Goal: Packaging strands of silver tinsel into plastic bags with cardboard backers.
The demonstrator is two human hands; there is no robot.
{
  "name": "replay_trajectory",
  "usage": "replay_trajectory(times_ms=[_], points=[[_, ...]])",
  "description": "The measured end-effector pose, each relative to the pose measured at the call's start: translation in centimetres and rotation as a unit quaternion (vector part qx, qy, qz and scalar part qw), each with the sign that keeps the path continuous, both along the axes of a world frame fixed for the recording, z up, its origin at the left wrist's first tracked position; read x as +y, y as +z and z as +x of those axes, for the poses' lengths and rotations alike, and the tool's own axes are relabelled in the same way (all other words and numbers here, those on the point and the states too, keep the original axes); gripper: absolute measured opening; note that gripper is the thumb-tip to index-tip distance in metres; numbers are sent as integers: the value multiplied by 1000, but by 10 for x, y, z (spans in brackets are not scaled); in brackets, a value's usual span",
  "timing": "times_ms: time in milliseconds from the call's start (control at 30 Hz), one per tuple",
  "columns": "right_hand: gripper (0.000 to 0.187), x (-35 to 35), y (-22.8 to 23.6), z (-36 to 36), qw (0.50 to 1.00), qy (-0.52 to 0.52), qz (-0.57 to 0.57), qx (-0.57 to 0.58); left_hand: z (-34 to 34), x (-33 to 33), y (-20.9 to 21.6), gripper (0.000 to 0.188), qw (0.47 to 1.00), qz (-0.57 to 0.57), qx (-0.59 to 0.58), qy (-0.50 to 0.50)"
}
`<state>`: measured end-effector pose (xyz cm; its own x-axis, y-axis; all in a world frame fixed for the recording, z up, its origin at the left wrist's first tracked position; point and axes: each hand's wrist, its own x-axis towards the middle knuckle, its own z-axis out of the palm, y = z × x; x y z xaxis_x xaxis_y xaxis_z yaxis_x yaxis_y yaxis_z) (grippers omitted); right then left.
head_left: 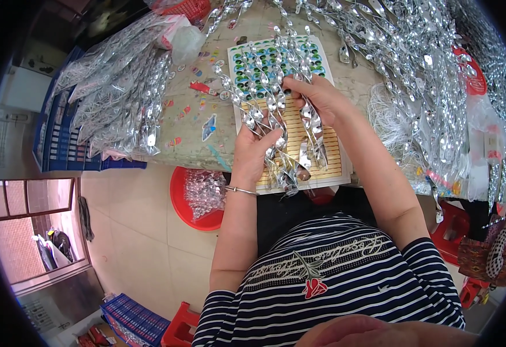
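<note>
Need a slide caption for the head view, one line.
Left hand and right hand holding shiny silver twisted strips over a rectangular green-and-yellow patterned sheet.

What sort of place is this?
Probably a small craft workshop: twisted silvery strips cover much of a worktable, bagged bundles lie to the left, and a red basin holds more silvery pieces.

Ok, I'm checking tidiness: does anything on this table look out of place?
Small coloured pieces, perhaps stickers, lie scattered left of the patterned sheet, like litter. On the right, white strings form a loose tangle beside silver twisted strips.
</note>
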<state>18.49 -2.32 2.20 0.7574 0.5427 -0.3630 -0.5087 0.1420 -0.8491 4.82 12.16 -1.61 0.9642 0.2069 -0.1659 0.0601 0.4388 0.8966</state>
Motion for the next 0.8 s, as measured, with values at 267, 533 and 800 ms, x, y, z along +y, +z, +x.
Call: replay_trajectory(times_ms=[267,533,800], points=[[28,17,1,-1,999,-3,-22,-30,-1,-1,0,43,1000,-7,4,-4],[23,16,4,-1,994,23,-94,-46,-2,-2,7,40,999,7,-16,-35],[43,25,6,-10,989,6,-93,-114,-3,-4,10,39,997,57,-8,-43]])
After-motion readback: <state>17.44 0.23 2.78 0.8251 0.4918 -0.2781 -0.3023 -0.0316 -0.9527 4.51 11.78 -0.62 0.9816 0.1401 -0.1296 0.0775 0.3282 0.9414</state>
